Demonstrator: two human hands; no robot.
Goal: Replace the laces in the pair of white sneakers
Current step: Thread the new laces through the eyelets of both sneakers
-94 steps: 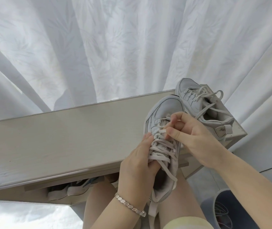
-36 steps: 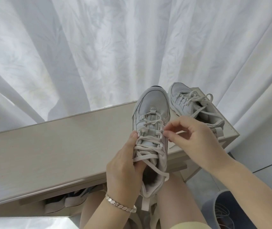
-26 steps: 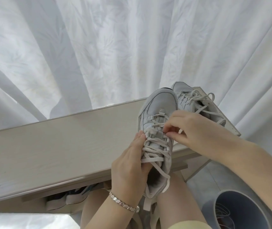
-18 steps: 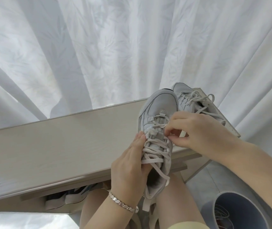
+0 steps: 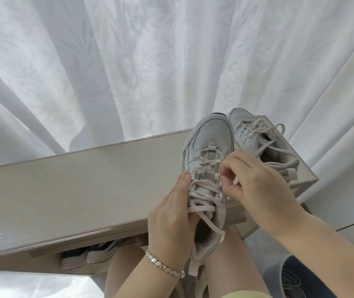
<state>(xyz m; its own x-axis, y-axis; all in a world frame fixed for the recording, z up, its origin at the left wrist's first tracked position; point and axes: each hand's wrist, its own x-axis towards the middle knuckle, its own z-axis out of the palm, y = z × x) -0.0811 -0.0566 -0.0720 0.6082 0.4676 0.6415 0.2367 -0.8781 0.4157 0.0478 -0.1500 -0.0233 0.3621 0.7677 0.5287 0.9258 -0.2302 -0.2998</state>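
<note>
A white sneaker (image 5: pixel 209 136) stands toe-up between my knees, leaning on the front edge of the pale wooden table (image 5: pixel 75 186). My left hand (image 5: pixel 171 220) grips its left side, thumb over the lower cream laces (image 5: pixel 202 198). My right hand (image 5: pixel 257 186) pinches a lace at an eyelet on the shoe's right side, about halfway up the lacing. The second white sneaker (image 5: pixel 255 140), laced with loose ends, lies on the table's right end behind my right hand.
White curtains (image 5: pixel 171 61) hang right behind the table. Other shoes (image 5: pixel 92 252) sit on a shelf under the tabletop. A grey-blue bin (image 5: pixel 296 278) with cord-like things inside stands on the floor at lower right.
The sneaker has been tilted further upright, with its toe raised off the table. My right hand moved from the upper eyelets down the shoe's right side and pinches a lace there.
</note>
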